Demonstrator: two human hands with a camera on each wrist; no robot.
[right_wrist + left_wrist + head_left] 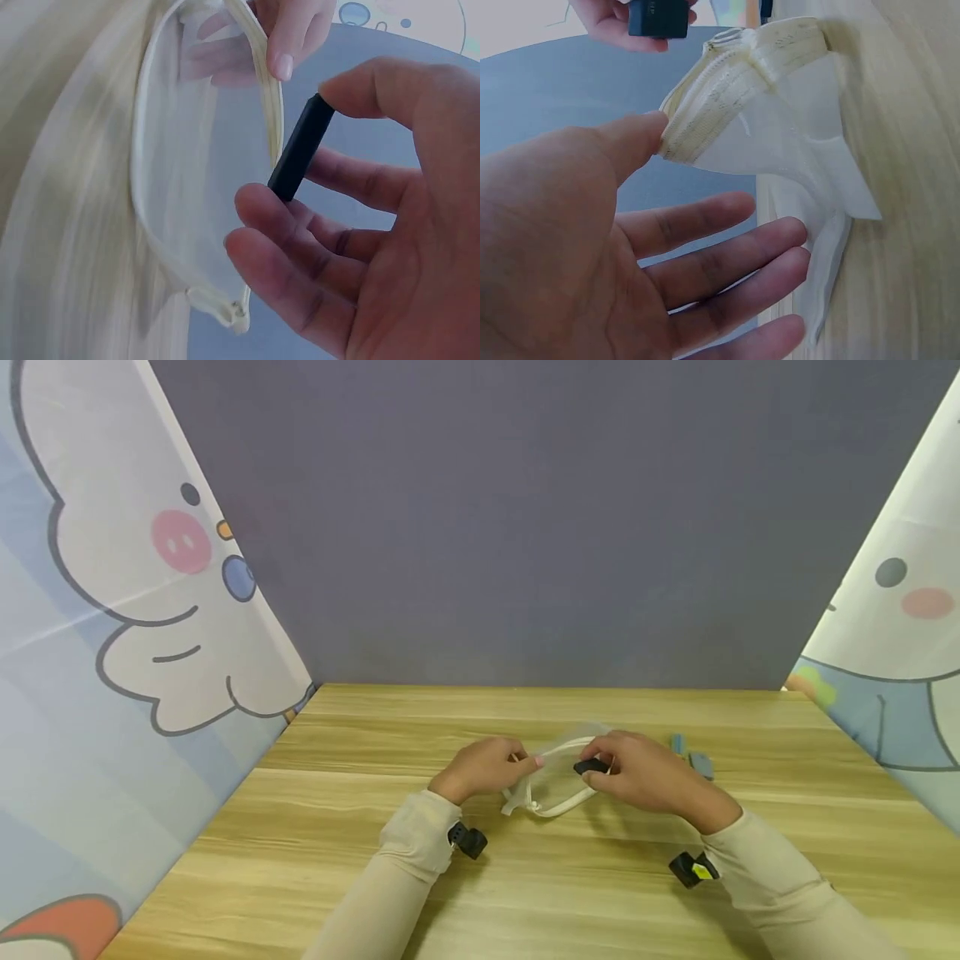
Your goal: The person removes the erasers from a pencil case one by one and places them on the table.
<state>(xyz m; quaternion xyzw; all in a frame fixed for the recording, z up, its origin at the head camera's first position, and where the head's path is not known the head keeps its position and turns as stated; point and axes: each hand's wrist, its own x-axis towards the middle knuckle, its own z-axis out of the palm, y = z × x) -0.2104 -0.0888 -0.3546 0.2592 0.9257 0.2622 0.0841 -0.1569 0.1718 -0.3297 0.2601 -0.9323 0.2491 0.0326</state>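
Observation:
A translucent zip pouch (551, 811) with a cream zipper band stands open-mouthed above the wooden table. My left hand (487, 767) pinches its rim, thumb on the zipper band (720, 105); in the right wrist view its other fingers show through the clear wall. Between the thumb and fingertips of my right hand (641, 772) is a small black rectangular block (301, 147), held at the pouch's mouth. Pale marking shows on one end of the block in the left wrist view, too small to read. The zipper's slider end (238, 311) hangs at the near side of the opening.
Two small pieces, one blue-grey (678, 744) and one grey (701, 766), lie on the wooden table (360, 852) beyond my right wrist. A dark grey panel (555, 527) rises at the table's back edge. Cartoon-printed cloth hangs on both sides.

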